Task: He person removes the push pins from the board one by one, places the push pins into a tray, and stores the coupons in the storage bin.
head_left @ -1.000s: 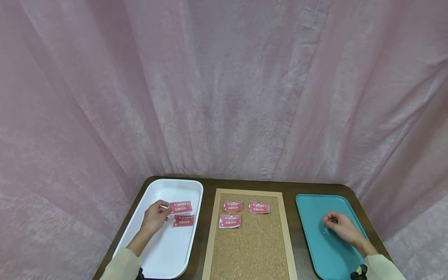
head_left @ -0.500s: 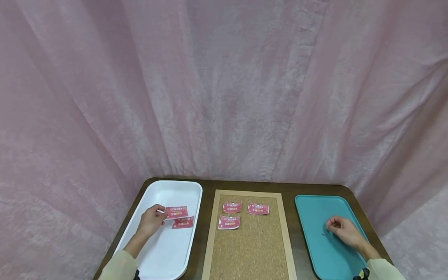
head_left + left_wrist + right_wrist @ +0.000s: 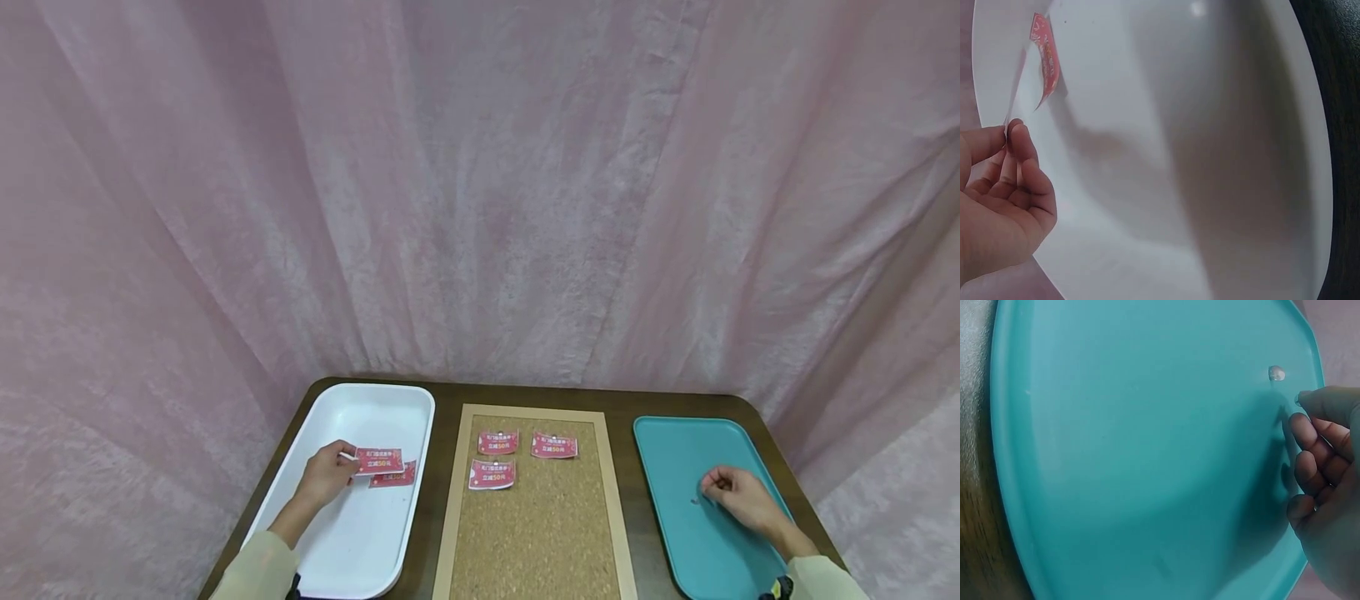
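Observation:
My left hand (image 3: 324, 475) pinches the left end of a red printed coupon (image 3: 379, 460) above the white tray. In the left wrist view, thumb and fingertip hold this coupon nearly edge-on. A second red coupon (image 3: 405, 476) lies in the tray, partly covered by the held one in the head view. Over the teal tray, my right hand (image 3: 738, 496) has its fingers curled. A pale speck shows at a fingertip in the right wrist view; whether it is a nail or a held object is unclear. Beside it on the tray lies a small clear pushpin-like piece (image 3: 1277, 374).
Between the white tray (image 3: 300, 575) and the teal tray (image 3: 660, 442) stands a wood-framed corkboard (image 3: 543, 533). Three red coupons (image 3: 492, 474) are fixed to its upper part. Everything rests on a dark wooden table (image 3: 525, 397), with a pink curtain (image 3: 480, 208) behind.
My left hand has drawn the held coupon a little left and nearer to me, so it now overlaps the lower coupon. My right hand has shifted slightly right and nearer.

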The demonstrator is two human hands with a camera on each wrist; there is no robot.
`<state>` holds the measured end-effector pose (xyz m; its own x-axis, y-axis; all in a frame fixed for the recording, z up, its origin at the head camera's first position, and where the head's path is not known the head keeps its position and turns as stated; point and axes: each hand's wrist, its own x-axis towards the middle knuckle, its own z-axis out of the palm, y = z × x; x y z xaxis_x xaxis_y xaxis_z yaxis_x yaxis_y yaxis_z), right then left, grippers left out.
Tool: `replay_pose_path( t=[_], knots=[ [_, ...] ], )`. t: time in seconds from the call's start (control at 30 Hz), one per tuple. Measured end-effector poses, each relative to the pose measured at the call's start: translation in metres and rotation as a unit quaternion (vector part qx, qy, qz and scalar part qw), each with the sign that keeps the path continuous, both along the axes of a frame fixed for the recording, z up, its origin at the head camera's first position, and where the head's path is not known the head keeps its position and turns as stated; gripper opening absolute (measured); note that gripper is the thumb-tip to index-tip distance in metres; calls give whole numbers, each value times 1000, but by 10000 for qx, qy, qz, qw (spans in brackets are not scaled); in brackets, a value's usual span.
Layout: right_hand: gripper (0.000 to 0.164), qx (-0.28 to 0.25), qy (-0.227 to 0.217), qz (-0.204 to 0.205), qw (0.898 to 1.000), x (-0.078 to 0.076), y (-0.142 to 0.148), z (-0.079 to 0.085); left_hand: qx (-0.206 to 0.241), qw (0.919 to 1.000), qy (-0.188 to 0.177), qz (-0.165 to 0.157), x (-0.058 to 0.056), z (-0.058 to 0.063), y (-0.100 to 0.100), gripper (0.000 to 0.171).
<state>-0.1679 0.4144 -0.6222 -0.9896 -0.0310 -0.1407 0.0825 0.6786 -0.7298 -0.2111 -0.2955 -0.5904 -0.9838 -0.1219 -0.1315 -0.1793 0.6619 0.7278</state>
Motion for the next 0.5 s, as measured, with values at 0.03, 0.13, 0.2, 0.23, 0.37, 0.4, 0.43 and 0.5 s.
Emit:
replay_pose_path(
  t=[0.03,0.13,0.2,0.23,0.37,0.4,0.43,0.5],
  knots=[
    [9,23,12,17,10000,0,0,0,-30,10000,-47,-13,-1,-1,0,24],
    [7,61,27,13,10000,0,0,-1,-115,9998,-124,-95,-3,-3,0,24],
    [7,72,30,4,10000,0,0,-1,-154,9997,-132,-147,-4,-5,0,24],
    [8,98,38,23,9999,0,0,-1,-165,9996,-138,-163,-4,-6,0,24],
    [10,134,-22,-7,9999,-1,0,1,-222,9994,-179,-214,-4,-10,1,26],
    [10,161,-29,3,9999,0,0,0,-256,9992,-198,-236,-4,-10,1,26],
    [10,186,-35,23,9998,0,0,0,-290,9990,-230,-254,-4,-11,2,26],
    [9,184,-60,36,9998,2,0,-1,-359,9985,-278,-303,-3,-12,2,26]
  ],
)
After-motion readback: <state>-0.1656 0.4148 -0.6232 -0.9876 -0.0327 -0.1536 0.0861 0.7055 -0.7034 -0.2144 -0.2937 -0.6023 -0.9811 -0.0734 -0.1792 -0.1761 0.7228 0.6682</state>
